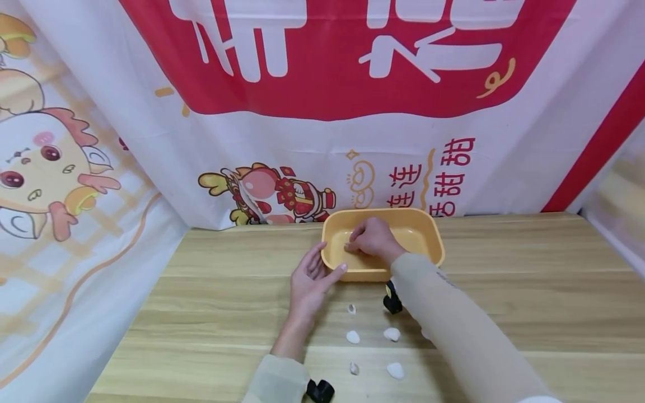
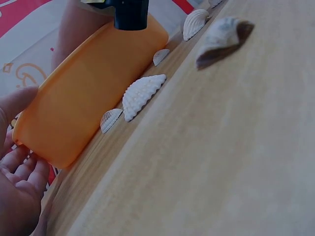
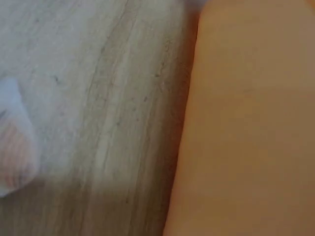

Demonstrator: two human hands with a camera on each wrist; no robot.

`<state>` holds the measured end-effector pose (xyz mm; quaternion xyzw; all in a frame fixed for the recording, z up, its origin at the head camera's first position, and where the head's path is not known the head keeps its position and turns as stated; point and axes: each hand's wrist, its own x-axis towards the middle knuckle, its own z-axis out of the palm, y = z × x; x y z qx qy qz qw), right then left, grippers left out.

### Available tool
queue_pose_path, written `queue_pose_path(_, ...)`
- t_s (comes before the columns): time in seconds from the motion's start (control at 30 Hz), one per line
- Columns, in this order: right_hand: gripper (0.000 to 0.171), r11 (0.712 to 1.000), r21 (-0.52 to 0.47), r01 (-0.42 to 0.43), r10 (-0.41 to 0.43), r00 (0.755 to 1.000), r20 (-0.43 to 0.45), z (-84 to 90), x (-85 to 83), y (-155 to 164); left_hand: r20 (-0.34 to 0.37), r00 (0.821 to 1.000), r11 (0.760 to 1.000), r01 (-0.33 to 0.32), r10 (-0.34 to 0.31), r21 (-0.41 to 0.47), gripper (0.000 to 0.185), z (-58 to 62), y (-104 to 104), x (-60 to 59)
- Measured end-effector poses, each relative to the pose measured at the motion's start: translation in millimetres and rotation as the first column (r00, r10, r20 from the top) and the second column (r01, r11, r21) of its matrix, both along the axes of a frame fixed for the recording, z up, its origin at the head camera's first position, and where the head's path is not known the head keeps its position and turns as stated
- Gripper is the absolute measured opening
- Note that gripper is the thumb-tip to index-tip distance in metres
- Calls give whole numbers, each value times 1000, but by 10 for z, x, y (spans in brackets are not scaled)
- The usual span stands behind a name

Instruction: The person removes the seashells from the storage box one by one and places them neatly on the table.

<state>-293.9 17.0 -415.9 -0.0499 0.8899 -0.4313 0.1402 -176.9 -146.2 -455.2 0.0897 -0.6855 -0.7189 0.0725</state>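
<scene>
A yellow plastic bin stands on the wooden table at the foot of the printed cloth. My left hand grips its left front corner, thumb at the front rim and fingers along the left side. Over the rim, my right hand reaches inside with bent fingers pointing down near the bin's left floor. I cannot tell whether these fingertips pinch anything. In front of the bin lie several seashells, among them a ribbed white shell and a brownish curled shell.
A printed cloth hangs right behind the bin, and another cloth borders the left side. Two white shells lie under the right forearm's left edge. Black wrist cameras are worn on both wrists. Wooden tabletop extends to the right.
</scene>
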Motion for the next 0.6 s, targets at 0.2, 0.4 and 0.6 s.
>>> queue_pose_path(0.2,15,999,40,20,-19,999,-26,-36,-13,-45,0,1000,1000,-1,1,3,75,-3,9,2)
queue_pose_path(0.4,12,999,46,19,-16,999,-50,-37,-2,-67,4,1000,1000,-11,11,-4,74,5,13,-3)
queue_pose_path(0.6,14,998,69,9,-3,997,-79,-32,18,-69,-1,1000,1000,-12,12,-5,74,11,9,1)
